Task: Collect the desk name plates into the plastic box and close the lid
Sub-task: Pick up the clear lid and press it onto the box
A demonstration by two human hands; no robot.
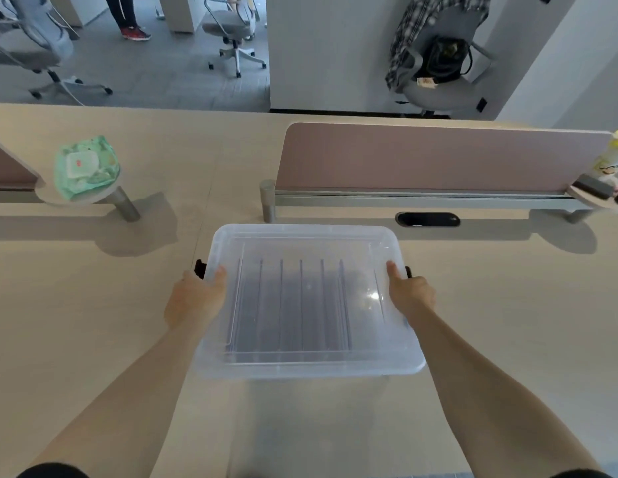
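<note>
A translucent, round-cornered lid (pixel 307 240) covers the clear plastic box (pixel 318 408). Through it the desk name plates (pixel 290 305) show as thin upright sheets with dark edges. The box is at the near middle of a pale wood-grain worktop (pixel 93 305), before a mauve divider panel (pixel 438 160). The left hand (pixel 193 298) and right hand (pixel 411 294) grip the lid's side rims, thumbs on top, fingers wrapped under out of sight.

The single head-worn camera looks forward and steeply down over the desk (pixel 93 305), close above the plastic box (pixel 307 305), its wide angle reaching the partition (pixel 438 160) and an office chair (pixel 231 29) beyond.
</note>
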